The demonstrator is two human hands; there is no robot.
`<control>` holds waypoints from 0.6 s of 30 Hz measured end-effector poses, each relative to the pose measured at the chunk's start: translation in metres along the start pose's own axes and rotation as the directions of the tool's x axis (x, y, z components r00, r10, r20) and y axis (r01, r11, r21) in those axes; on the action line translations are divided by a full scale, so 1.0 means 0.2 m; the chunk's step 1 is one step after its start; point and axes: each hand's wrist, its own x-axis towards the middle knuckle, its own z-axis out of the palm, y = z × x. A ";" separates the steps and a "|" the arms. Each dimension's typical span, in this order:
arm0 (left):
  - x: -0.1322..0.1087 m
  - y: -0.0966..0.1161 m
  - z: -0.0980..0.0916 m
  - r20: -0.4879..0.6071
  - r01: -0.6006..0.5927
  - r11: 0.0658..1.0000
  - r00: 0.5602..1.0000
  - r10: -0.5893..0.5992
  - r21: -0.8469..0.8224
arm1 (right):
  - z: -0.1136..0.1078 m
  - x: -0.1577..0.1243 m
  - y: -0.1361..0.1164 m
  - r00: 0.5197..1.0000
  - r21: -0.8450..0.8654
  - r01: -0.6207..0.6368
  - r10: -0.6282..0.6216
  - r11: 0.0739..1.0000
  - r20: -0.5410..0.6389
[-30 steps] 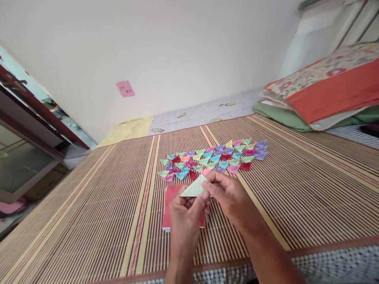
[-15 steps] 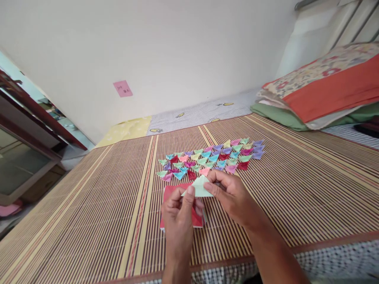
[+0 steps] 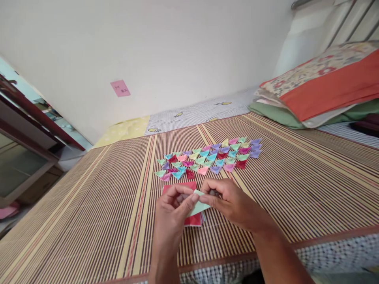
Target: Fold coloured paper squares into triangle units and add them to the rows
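Observation:
A pale green folded paper [image 3: 197, 208] is held between my two hands, just above a stack of coloured paper [image 3: 194, 220] with a red sheet on top. My left hand [image 3: 173, 207] pinches its upper left part between thumb and fingers. On the other side, my right hand [image 3: 226, 201] grips the upper right edge the same way. Beyond the hands, several small folded paper boats [image 3: 203, 170] in many colours stand in rows on the striped mat [image 3: 103, 213]. The fingers hide part of the green paper.
Folded bedding with a floral and orange cover [image 3: 325, 86] lies at the far right. A pink note [image 3: 120, 88] is stuck on the white wall [image 3: 183, 47]. At the left stand a cabinet [image 3: 23, 165] and a doorway. The mat's front edge runs close below my forearms.
Both hands have drawn down towards me with the green paper. The paper has turned from a wide triangle to a tilted, partly covered shape, and my thumbs have come closer together.

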 end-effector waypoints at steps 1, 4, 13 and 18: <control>0.00 0.00 0.00 -0.010 -0.011 1.000 1.000 0.010 -0.021 | 0.00 0.00 0.00 1.000 -0.006 0.005 -0.005 1.000 -0.003; 0.00 0.00 0.00 -0.008 -0.040 0.998 0.999 0.040 -0.039 | 0.00 0.00 0.01 1.000 -0.021 0.017 -0.017 1.000 -0.022; -0.01 -0.02 0.05 -0.076 -0.092 0.996 0.993 0.093 0.012 | 0.01 0.00 0.00 0.979 -0.149 0.080 -0.106 0.986 -0.175; -0.02 -0.03 0.08 -0.140 -0.156 0.984 0.976 0.167 0.087 | 0.02 0.00 -0.01 0.975 -0.171 0.100 -0.130 0.980 -0.179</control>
